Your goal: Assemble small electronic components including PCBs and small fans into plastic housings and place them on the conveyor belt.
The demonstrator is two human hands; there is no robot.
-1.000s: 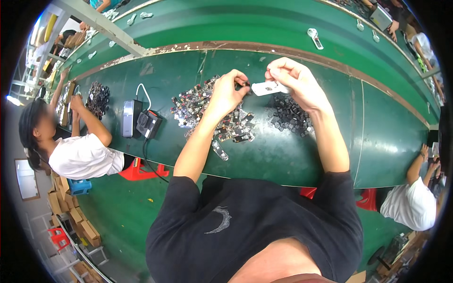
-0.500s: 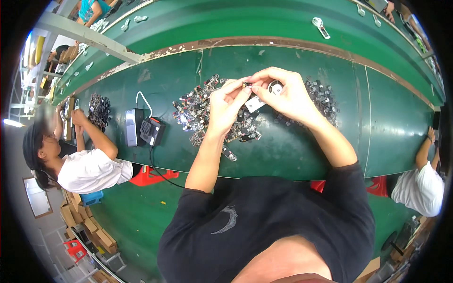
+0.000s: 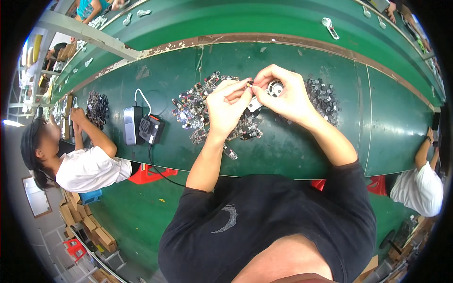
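My left hand (image 3: 225, 106) and my right hand (image 3: 288, 96) meet over the green table, both closed with fingertips pinched around a small dark electronic part (image 3: 249, 85). Its exact kind is too small to make out. Beneath and beside my right fingers shows a white handle-shaped piece (image 3: 254, 104) with a round, fan-like disc (image 3: 275, 88); whether the hand touches it I cannot tell. Around my left hand spreads a pile of small circuit boards (image 3: 191, 108), partly hidden by it. Behind my right wrist lies a heap of small black parts (image 3: 324, 101).
Left of the boards stand a grey-and-black box (image 3: 133, 125) and a black device (image 3: 152, 129) with cables. Beyond the table's raised edge runs a green conveyor belt (image 3: 264, 21) carrying white pieces (image 3: 330, 28). Co-workers sit at the left (image 3: 92, 167) and right (image 3: 417, 188).
White pieces on the belt have shifted slightly to the right. My hands keep nearly the same pose, fingertips still together on the small part.
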